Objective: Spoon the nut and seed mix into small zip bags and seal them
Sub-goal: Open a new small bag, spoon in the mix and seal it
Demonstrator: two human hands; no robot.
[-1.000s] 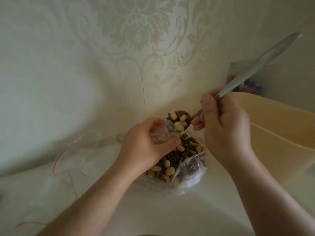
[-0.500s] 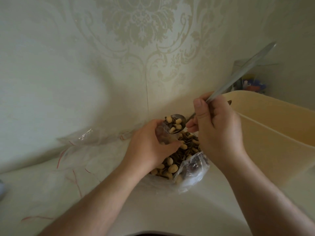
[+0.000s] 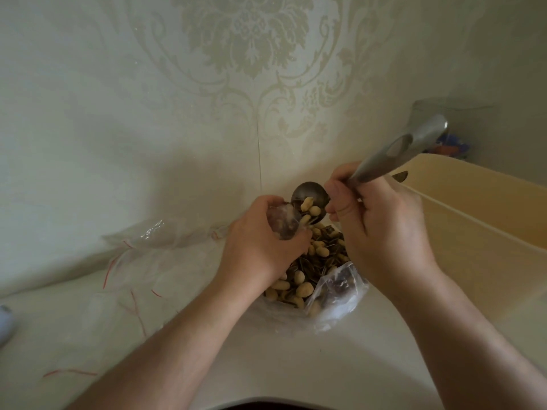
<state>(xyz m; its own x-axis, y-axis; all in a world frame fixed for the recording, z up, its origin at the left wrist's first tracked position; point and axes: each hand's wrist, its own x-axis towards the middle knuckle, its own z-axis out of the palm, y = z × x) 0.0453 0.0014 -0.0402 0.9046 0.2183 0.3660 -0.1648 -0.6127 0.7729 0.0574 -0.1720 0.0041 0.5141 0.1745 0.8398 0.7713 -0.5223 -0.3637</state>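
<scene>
Head view, centre of the frame: filling step is underway. The right hand [image 3: 381, 229] is gripping the spoon [image 3: 310, 198] by its handle, fingers curled round it, and is tilting the bowl so that nuts are sliding toward the mouth of the small zip bag [image 3: 77, 227]. The left hand [image 3: 260, 247] is pinching that bag upright, fingers wrapped round its clear neck. The bag is holding some mix already; how full is not discernible. Below both hands, the large open bag [image 3: 337, 291] on the counter [image 3: 296, 365] is holding the nut and seed mix [image 3: 322, 255]. Next move, as judged: finishing the tip without spilling, then pressing the zip closed. Left of centre, empty zip bags [image 3: 142, 261] are lying flat. At right, the beige tub [image 3: 473, 232] is standing; its contents are not visible.
</scene>
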